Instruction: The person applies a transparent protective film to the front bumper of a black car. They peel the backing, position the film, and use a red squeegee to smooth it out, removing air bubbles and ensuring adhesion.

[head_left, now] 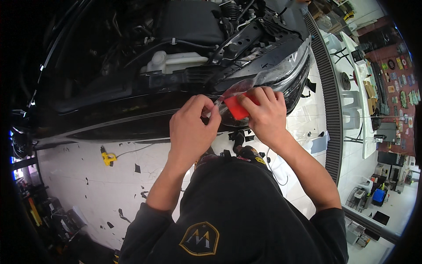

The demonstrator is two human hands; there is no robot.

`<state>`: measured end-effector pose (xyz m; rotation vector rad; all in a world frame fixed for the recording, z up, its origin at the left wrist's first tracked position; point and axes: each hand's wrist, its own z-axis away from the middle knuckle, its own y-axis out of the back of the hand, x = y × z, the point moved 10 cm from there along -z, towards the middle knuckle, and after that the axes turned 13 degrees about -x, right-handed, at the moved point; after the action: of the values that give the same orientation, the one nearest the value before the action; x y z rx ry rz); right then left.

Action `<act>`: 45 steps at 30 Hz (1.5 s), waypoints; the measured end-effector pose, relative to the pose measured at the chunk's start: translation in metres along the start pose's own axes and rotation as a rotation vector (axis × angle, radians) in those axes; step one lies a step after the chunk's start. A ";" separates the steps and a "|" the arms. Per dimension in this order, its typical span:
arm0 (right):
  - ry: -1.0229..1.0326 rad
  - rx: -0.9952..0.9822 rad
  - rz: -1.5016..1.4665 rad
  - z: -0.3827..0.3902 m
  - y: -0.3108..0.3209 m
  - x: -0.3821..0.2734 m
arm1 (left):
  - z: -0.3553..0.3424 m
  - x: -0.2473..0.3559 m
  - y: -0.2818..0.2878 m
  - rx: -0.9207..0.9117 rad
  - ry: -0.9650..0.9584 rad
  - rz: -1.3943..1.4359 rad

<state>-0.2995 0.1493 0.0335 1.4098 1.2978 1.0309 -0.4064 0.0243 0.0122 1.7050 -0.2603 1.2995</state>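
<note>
A black car with its engine bay uncovered lies in front of me, its headlight (293,72) at the right corner. A sheet of clear film (241,86) lies over the headlight's near end and lifts up in a loose, wrinkled edge. With thumb and forefinger pinched, my left hand (192,127) holds that film by its left edge. In my right hand (270,115) is a flat red squeegee (236,108), gripped from above, its left side beside the film. Whether its blade presses on the film cannot be made out.
On the pale floor at left lies a yellow heat gun (107,156) with a trailing cord. Dark scraps (137,168) are scattered around it. A white reservoir (176,61) sits in the engine bay. Past a dark floor grate (332,110), a long white table (368,136) stands at right.
</note>
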 end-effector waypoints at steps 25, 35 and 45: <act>-0.158 -0.001 0.001 0.007 -0.006 0.015 | 0.000 0.012 -0.005 0.064 0.123 -0.212; -0.159 0.153 0.038 0.047 0.000 0.145 | 0.008 -0.001 0.016 0.225 0.117 -0.097; -0.060 0.114 -0.053 0.049 -0.007 0.150 | -0.002 0.068 0.010 0.426 0.026 -0.400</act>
<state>-0.2398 0.2946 0.0149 1.4723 1.3615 0.8846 -0.3857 0.0445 0.0751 1.9625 0.3851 1.1232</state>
